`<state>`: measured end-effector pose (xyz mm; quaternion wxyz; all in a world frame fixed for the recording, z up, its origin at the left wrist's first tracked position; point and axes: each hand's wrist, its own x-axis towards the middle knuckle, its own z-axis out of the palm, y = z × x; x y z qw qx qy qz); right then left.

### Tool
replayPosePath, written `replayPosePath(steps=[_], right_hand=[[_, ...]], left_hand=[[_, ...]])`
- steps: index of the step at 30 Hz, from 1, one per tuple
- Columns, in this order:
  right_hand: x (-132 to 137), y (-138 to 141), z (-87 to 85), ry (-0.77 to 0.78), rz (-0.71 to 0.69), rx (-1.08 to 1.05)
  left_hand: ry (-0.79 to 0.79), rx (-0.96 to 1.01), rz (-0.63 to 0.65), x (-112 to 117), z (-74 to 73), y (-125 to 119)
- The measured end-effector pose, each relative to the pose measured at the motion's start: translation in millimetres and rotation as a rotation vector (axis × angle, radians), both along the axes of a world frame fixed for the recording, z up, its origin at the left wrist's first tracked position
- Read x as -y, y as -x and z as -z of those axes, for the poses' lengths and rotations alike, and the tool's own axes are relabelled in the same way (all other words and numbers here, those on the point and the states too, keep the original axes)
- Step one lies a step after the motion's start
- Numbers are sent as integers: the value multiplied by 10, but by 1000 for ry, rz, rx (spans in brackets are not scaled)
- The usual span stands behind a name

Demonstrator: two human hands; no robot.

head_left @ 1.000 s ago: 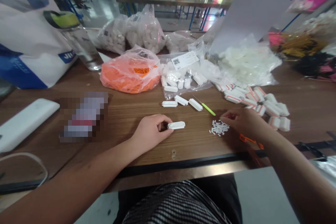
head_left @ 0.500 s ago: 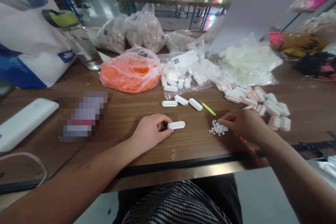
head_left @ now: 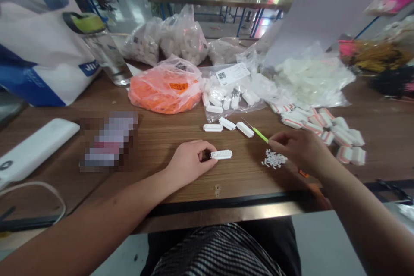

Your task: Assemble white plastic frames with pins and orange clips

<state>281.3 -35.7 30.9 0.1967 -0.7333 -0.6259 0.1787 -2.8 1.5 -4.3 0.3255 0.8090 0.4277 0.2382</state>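
Head camera view: a person's left hand (head_left: 190,161) is curling around one end of a white perforated connector block (head_left: 221,154), gripping it low over the wooden worktop (head_left: 381,138) with its rows of holes facing up. The right hand (head_left: 302,151) is hovering half open, apparently holding nothing, just above a small pile of short white pegs (head_left: 274,158). A green-handled pick (head_left: 260,134) is lying with its handle end just beside the right forefinger. Three white connector housings (head_left: 227,123) are resting in a loose row beyond the block, below a clear plastic bag of white parts (head_left: 226,95) and an orange-filled bag (head_left: 164,90). White red-striped pieces (head_left: 323,127) are heaped to the right. The step in hand appears to pair the held block with the pegs; reaching them seemingly calls for only a short drop of the right fingers.
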Motion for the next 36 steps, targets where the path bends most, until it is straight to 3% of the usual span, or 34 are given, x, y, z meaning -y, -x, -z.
replayPosePath(steps=[4,8,18,29,36], right_hand=[[9,479,-104,-95,-313,-228],[-84,803,-55,-96,-495,-194],[-205,918,59,-134,-593,-73],[-122,956,-6,-311,-754,248],[-68,891,-10,-366,-740,209]], left_hand=[[24,13,-9,7,3,-1],[28,14,-8,6,4,-10],[7,10,0,8,6,-8],[26,-19,-10,12,-25,-13],[24,6,-22,7,-10,-23]])
